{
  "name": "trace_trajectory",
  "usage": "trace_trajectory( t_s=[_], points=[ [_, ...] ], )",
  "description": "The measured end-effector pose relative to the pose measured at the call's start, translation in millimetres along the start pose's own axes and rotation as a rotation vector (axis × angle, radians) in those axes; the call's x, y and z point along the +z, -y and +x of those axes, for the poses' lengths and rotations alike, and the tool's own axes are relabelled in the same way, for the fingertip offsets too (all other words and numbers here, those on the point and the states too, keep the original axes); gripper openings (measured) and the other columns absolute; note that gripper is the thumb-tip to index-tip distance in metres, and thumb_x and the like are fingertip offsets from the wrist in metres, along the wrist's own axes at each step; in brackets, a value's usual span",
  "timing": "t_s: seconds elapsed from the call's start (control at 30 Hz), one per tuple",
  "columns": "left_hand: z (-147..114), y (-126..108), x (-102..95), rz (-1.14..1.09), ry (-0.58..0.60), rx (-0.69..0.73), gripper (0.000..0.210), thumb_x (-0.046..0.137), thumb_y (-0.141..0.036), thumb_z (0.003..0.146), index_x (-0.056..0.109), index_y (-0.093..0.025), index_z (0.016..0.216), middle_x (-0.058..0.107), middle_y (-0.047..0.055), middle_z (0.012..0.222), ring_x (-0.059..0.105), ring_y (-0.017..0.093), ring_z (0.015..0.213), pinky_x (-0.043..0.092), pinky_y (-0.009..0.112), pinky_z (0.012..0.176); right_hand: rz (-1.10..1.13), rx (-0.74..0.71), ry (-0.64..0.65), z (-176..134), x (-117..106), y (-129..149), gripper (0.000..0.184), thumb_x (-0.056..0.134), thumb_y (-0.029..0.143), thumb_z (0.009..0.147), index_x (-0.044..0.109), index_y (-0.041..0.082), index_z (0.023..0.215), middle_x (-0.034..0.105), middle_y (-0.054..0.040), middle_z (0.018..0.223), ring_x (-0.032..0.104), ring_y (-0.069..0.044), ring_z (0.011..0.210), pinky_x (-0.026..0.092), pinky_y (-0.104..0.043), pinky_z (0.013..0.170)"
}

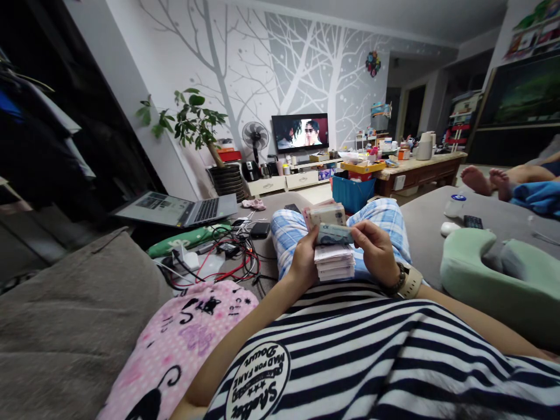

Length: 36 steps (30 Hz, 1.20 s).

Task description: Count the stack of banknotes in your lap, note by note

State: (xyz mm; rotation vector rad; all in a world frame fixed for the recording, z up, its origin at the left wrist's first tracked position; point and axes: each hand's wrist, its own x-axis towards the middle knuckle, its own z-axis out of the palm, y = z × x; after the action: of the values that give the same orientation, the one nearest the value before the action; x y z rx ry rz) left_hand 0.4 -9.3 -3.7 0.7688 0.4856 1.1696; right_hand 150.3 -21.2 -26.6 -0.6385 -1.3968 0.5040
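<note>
Between my two hands is a bluish-grey slip that looks like a banknote [333, 234]. My left hand [304, 255] is closed on its left end, and my right hand [375, 251] pinches the right end between thumb and fingers. Just beyond it, over my lap, sits a beige and pinkish bundle of note-like papers [327, 214]; whether my left hand also touches it I cannot tell. Below the slip, close to my belly, a thick layered stack of whitish paper bundles [335, 265] rests on my lap. My right wrist wears a watch [410, 282] and a dark bracelet.
An open laptop [179, 210], tangled cables [238, 251] and a black box-like device [260, 230] lie to my left. A pink cat-print cushion [188, 344] touches my left side. On the right are a green neck pillow [468, 265], a remote [473, 221] and another person's feet [485, 179].
</note>
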Motion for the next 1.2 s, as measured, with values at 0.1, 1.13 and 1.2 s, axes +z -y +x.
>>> trace_trajectory(
  t_s=[0.1, 1.13, 1.2],
  points=[
    [0.4, 0.2, -0.5, 0.004, -0.005, 0.002, 0.041, 0.069, -0.045, 0.085, 0.074, -0.014, 0.112, 0.081, 0.009, 0.094, 0.075, 0.031, 0.099, 0.059, 0.042, 0.092, 0.0, 0.003, 0.001, -0.1, -0.2, -0.3, 0.032, 0.063, 0.048, 0.093, 0.062, 0.022, 0.075, 0.048, 0.0027, 0.061, 0.043, -0.015, 0.059, 0.037, -0.03, 0.057],
    [-3.1, -0.8, 9.3, 0.006, -0.12, 0.064, 0.033, 0.069, -0.034, 0.083, 0.074, -0.017, 0.112, 0.081, 0.009, 0.097, 0.074, 0.034, 0.105, 0.059, 0.045, 0.094, 0.037, -0.001, 0.074, -3.9, 1.4, 9.9, 0.032, 0.063, 0.048, 0.092, 0.064, 0.023, 0.073, 0.062, -0.0002, 0.064, 0.051, -0.016, 0.06, 0.044, -0.032, 0.061],
    [-3.1, -0.9, 9.2, 0.011, -0.134, 0.087, 0.031, 0.071, -0.029, 0.081, 0.075, -0.017, 0.108, 0.081, 0.009, 0.096, 0.073, 0.034, 0.107, 0.059, 0.045, 0.094, 0.018, 0.006, 0.06, -4.0, 0.7, 7.8, 0.029, 0.065, 0.047, 0.091, 0.064, 0.023, 0.074, 0.062, 0.0002, 0.064, 0.052, -0.016, 0.061, 0.044, -0.031, 0.061]
  ],
)
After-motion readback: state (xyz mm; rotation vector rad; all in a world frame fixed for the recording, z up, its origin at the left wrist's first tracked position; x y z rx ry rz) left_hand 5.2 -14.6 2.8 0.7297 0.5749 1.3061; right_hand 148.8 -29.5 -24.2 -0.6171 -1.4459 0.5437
